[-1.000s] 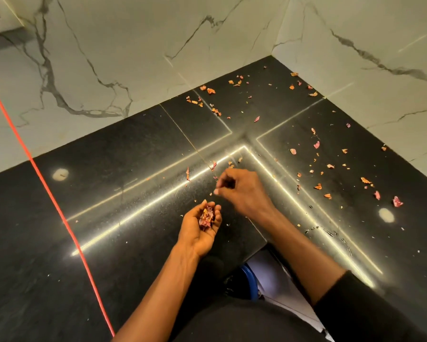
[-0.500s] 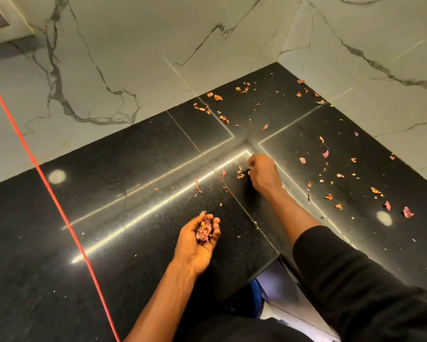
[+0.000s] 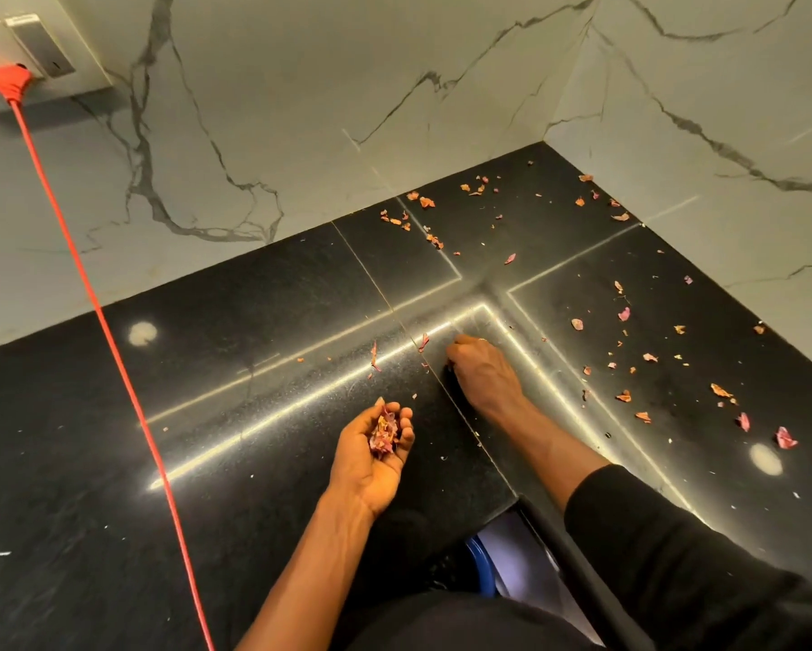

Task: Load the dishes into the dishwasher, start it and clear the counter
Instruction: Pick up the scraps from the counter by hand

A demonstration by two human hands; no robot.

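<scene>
Your right hand has drawn back a little toward you from the bright seam it was working half a second ago, and your view has tipped up enough to bring the wall socket into the picture. Nearest you, your left hand lies palm up on the black desk, fingers curled loosely together around a small heap of petals. Just past it, at about one o'clock, your right hand is knuckles up with its fingers bunched down against the desk; you cannot tell whether they are pinching anything. A few loose petals lie just at ten o'clock of that hand along the bright line. Further out, at two to three o'clock, scattered petals dot the right side of the desk, and more petals sit near the far corner at twelve o'clock, close to the marble wall. Off at ten o'clock a red cord runs across the desk up to a red plug in the socket.
</scene>
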